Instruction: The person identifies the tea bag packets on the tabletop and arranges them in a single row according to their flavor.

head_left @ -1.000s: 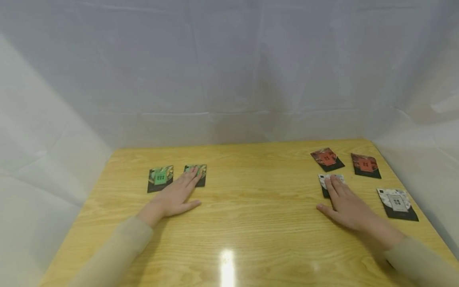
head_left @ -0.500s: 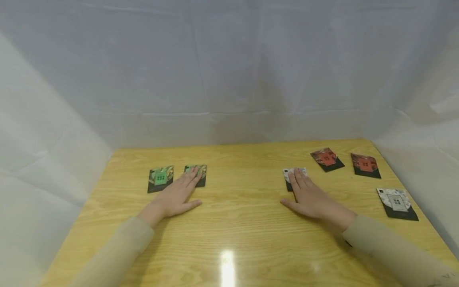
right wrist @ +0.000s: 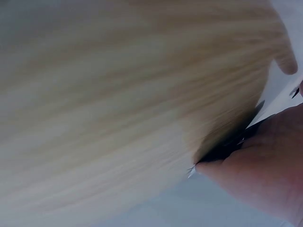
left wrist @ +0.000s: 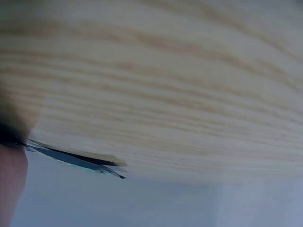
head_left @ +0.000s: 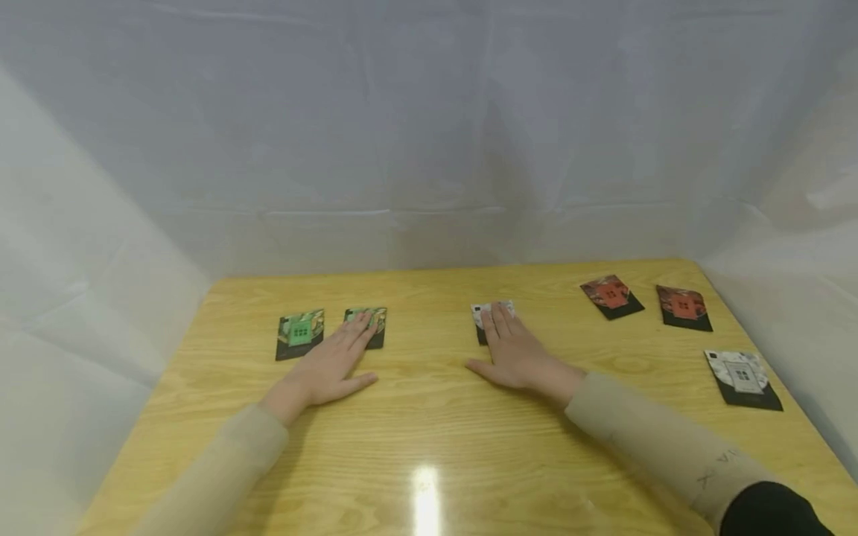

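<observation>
Pale sheeting (head_left: 429,134) closes off the back and both sides, and in front of it, here on my head feed, lies a wooden table (head_left: 415,439) with a streak of glare near the front. Straight to the middle: a white packet (head_left: 478,319) flat on the wood, just right of centre, and the right hand (head_left: 518,357) is on top of it! Fingers straight, thumb stuck out sideways, touching rather than grasping. Over to the left hand (head_left: 330,368), and I've got the same pose: fingers long, thumb wide, fingertips resting on a green packet (head_left: 379,336), no grasp there either. My left wrist view catches a packet edge-on beside skin; the right one is blurred, skin over a dark edge. Moving out, a second green packet (head_left: 299,335) sits just left of that one. Well off to the right, two red packets (head_left: 611,296), and nearer me by the table's right edge, another white packet (head_left: 742,380). Outermost, two beige sleeves (head_left: 637,432), dark marks on the right one, a black band (head_left: 771,510) beyond them
</observation>
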Tool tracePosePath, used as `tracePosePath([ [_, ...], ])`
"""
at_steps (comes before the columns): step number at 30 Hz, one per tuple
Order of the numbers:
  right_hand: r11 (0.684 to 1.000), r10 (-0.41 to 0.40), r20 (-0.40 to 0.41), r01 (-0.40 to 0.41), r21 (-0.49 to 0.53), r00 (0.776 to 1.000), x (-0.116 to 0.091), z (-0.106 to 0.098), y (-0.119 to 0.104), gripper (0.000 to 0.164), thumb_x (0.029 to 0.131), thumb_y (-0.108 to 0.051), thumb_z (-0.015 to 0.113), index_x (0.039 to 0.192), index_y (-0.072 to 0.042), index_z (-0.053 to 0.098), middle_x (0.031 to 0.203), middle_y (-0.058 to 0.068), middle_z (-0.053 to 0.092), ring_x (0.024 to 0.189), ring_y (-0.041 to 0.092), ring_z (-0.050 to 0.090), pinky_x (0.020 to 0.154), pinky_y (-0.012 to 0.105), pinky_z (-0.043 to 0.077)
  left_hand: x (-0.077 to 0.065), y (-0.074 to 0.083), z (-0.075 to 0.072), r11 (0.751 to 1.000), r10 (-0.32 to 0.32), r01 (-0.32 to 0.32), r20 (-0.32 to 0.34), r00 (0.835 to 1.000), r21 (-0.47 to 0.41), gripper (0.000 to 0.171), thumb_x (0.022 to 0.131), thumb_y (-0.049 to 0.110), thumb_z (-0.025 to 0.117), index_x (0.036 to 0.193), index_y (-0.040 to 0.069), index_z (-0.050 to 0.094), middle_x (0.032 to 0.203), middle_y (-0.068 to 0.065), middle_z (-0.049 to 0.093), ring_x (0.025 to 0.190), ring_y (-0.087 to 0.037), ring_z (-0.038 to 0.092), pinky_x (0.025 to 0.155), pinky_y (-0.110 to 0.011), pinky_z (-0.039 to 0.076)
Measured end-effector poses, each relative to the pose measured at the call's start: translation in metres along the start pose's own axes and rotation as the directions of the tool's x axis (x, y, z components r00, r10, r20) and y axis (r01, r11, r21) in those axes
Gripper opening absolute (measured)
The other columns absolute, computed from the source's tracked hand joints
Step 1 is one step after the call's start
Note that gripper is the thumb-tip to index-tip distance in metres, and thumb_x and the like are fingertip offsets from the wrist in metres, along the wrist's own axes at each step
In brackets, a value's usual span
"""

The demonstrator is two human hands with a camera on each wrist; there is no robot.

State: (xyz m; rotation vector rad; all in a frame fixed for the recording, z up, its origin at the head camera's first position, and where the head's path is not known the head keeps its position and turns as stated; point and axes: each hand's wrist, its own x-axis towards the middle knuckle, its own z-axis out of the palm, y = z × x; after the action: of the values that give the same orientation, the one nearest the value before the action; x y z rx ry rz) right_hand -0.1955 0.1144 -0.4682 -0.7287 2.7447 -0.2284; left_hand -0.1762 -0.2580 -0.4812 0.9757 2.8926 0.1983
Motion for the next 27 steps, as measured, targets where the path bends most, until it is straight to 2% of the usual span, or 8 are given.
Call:
tracePosePath([
  [7,0.999,0.046,0.049,-0.046,-0.011,0.998,0.026,-0.003,-0.034,0.100,0.108,-0.068,0.037,0.169,0.002,-0.001,0.176,0.027,-0.009,0.166,0.041,-0.004,0.138,0.052,0.006,0.001,0.000,-0.001,1.000,0.011,-0.011,0.001,1.000,0.020,0.092,0.106,0.054,0.054,0.167,-0.005,0.018,0.177,-0.025,0.007,0.166,-0.042,0.011,0.135,-0.054,0.019],
  [15,0.997,0.079,0.057,-0.078,-0.011,0.995,0.051,-0.002,-0.071,0.100,0.107,-0.070,0.035,0.170,-0.001,0.001,0.177,0.023,-0.009,0.167,0.037,-0.006,0.138,0.050,0.006,0.002,-0.004,0.000,1.000,0.004,-0.004,0.010,1.000,0.028,0.094,0.106,0.056,0.054,0.168,-0.004,0.018,0.178,-0.023,0.007,0.166,-0.041,0.011,0.135,-0.054,0.020],
  [22,0.991,0.135,0.074,-0.135,-0.008,0.988,0.064,-0.001,-0.098,0.100,0.106,-0.071,0.035,0.170,-0.003,0.000,0.177,0.022,-0.010,0.167,0.035,-0.007,0.138,0.048,0.004,0.000,-0.003,0.001,1.000,-0.003,0.003,0.014,1.000,0.001,0.094,0.106,0.057,0.053,0.168,-0.004,0.017,0.178,-0.023,0.007,0.166,-0.041,0.011,0.135,-0.055,0.019],
  [27,0.987,0.156,0.075,-0.158,0.008,0.985,0.069,-0.001,-0.111,0.098,0.107,-0.070,0.035,0.171,-0.004,0.001,0.178,0.021,-0.008,0.167,0.034,-0.008,0.138,0.048,0.003,0.001,-0.002,0.001,1.000,-0.008,0.008,0.015,1.000,0.014,0.095,0.105,0.058,0.053,0.168,-0.004,0.018,0.178,-0.023,0.007,0.166,-0.041,0.012,0.135,-0.054,0.019],
])
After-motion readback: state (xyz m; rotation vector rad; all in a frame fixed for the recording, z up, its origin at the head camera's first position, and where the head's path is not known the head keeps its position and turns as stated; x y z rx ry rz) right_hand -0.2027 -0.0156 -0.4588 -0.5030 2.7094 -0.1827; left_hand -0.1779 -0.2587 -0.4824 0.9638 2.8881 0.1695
